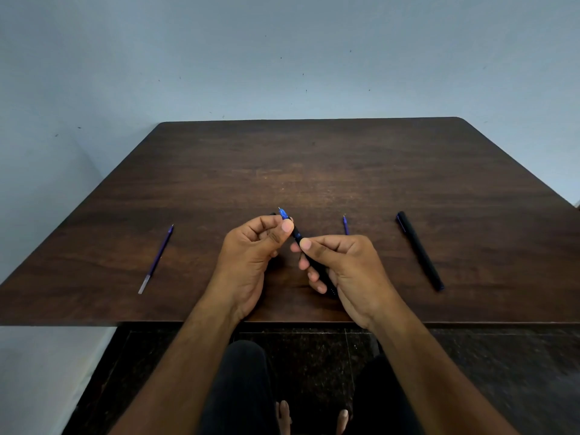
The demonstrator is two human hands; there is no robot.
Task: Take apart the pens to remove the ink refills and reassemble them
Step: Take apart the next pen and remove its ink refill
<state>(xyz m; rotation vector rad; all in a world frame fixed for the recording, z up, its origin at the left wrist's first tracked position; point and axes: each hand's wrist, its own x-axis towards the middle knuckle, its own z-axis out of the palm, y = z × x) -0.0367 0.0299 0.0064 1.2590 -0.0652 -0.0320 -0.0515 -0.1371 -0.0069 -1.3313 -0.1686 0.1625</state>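
A black pen (297,237) with a blue tip section (283,213) is held above the near middle of the brown table (314,164). My left hand (251,255) pinches the tip end between thumb and fingers. My right hand (342,271) grips the pen's barrel lower down. One loose purple ink refill (156,260) lies on the table to the left. Another refill (346,225) shows just beyond my right hand, mostly hidden by it. A capped black pen (420,250) lies to the right.
The table's near edge (94,324) runs just below my wrists. A pale blue wall stands behind the table. Under the table are a dark floor, my legs and my bare feet (314,416).
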